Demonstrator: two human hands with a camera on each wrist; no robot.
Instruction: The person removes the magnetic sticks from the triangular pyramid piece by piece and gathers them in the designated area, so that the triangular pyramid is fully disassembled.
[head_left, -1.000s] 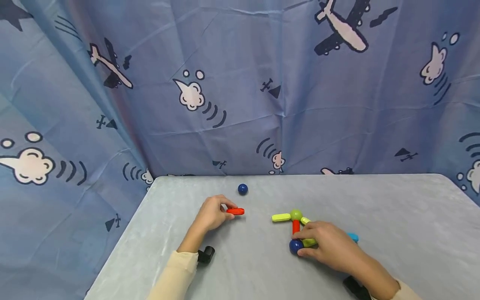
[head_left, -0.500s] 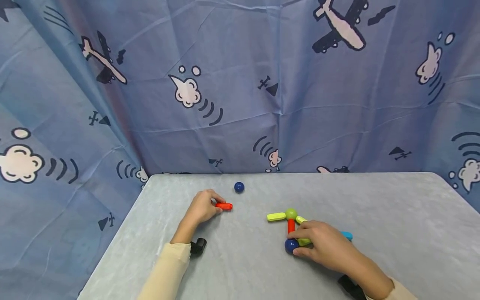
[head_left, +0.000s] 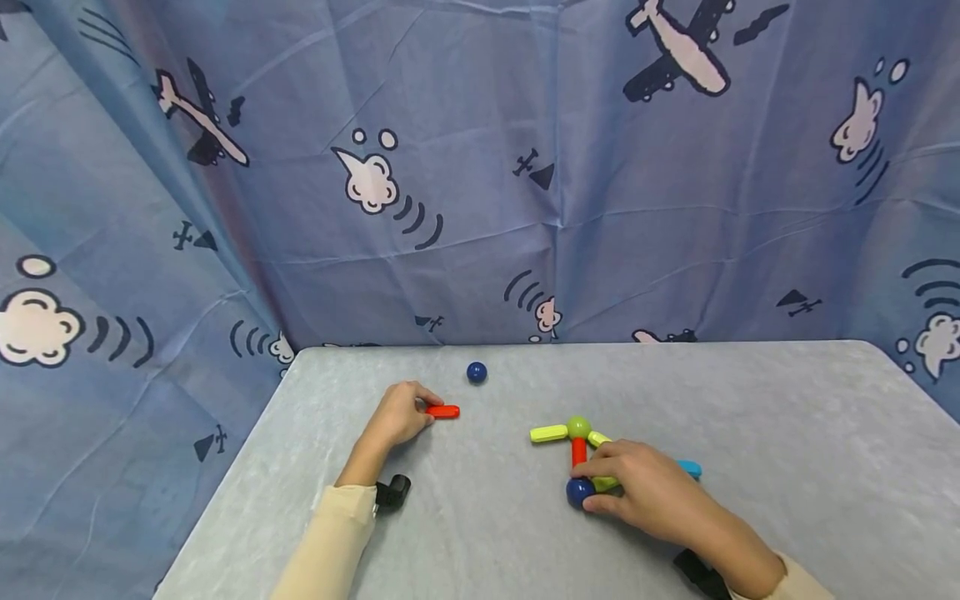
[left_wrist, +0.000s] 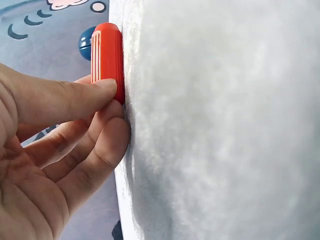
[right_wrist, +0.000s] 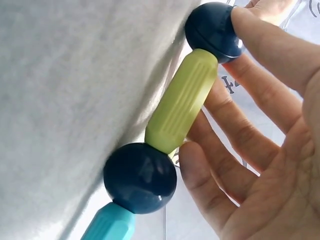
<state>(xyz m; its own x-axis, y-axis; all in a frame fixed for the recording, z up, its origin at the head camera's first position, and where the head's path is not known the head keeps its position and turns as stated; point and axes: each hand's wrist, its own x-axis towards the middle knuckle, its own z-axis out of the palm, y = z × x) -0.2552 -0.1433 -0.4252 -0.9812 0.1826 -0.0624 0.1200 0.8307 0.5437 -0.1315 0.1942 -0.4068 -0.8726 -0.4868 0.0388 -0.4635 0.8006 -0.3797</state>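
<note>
My left hand (head_left: 400, 414) pinches a red ribbed rod (left_wrist: 106, 55) between thumb and fingers, low over the tabletop. At the right, my right hand (head_left: 656, 492) pinches a dark blue ball (head_left: 579, 493) at the near corner of a joined rod-and-ball figure. From that ball a second red rod (head_left: 578, 451) runs to a green ball (head_left: 578, 427), which bears a yellow-green rod (head_left: 549, 433) pointing left. In the right wrist view, a green rod (right_wrist: 182, 100) links the pinched ball to another blue ball (right_wrist: 140, 177), followed by a light blue rod (right_wrist: 111, 223). My right hand hides part of the figure.
A loose dark blue ball (head_left: 476, 372) lies near the far edge, beyond my left hand. The pale cloth-covered table (head_left: 480, 517) meets a blue patterned curtain (head_left: 465, 167) behind it. Black camera mounts (head_left: 393, 493) sit at my wrists.
My left hand has drawn the red rod a little to the left, farther from the figure. My right hand keeps its hold on the blue ball. The head view has shifted slightly.
</note>
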